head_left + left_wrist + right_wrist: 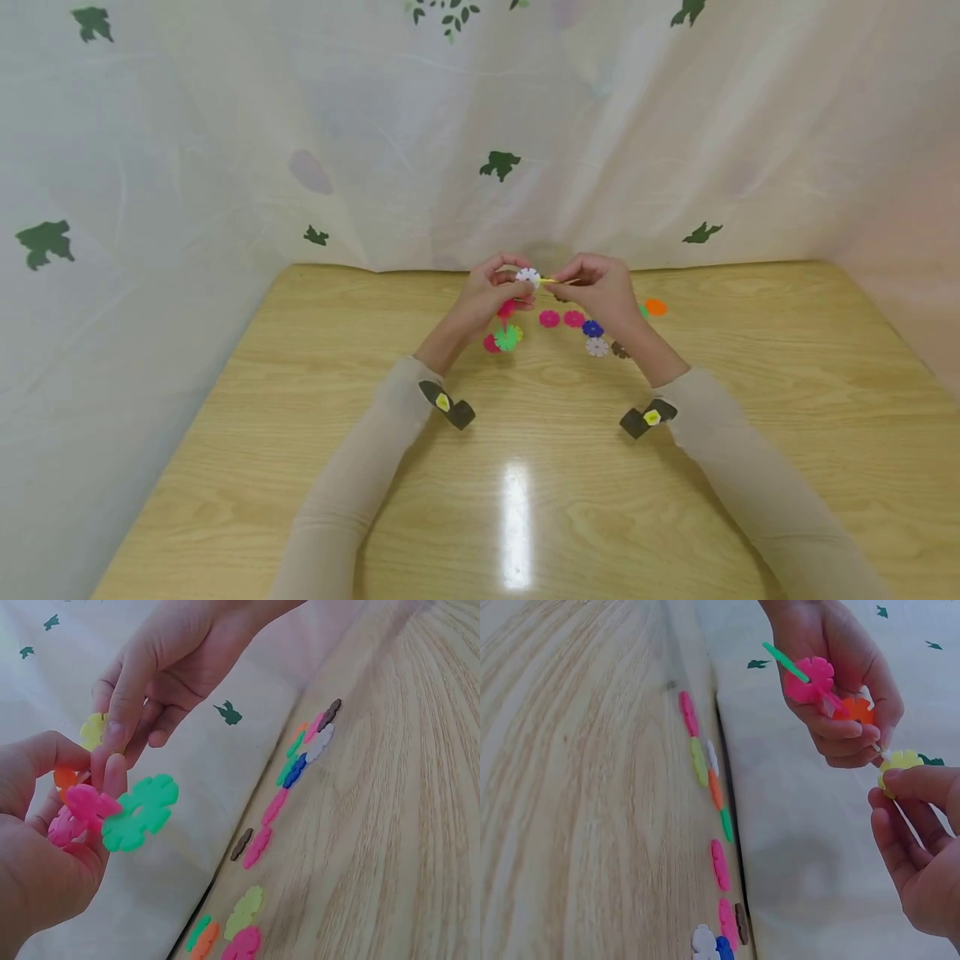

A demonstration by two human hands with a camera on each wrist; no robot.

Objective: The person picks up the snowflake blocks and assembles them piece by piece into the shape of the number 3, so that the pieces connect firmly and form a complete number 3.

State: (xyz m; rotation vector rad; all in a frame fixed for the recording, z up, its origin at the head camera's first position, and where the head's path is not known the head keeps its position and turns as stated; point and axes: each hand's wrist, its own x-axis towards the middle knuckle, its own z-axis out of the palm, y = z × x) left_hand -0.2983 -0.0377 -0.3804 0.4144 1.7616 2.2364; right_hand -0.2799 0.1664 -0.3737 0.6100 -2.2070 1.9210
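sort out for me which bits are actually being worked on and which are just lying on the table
In hand:
left hand grips the joined cluster of pink, green and orange flakes
right hand pinches the yellow flake against the cluster

Lying about:
loose flakes in pink, blue, white, brown and orange on the wooden table
leaf-print curtain behind

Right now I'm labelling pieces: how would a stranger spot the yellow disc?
Above the far edge of the wooden table, the hands meet. The right hand pinches the yellow disc, the only piece it holds; the left hand's pieces are already joined.
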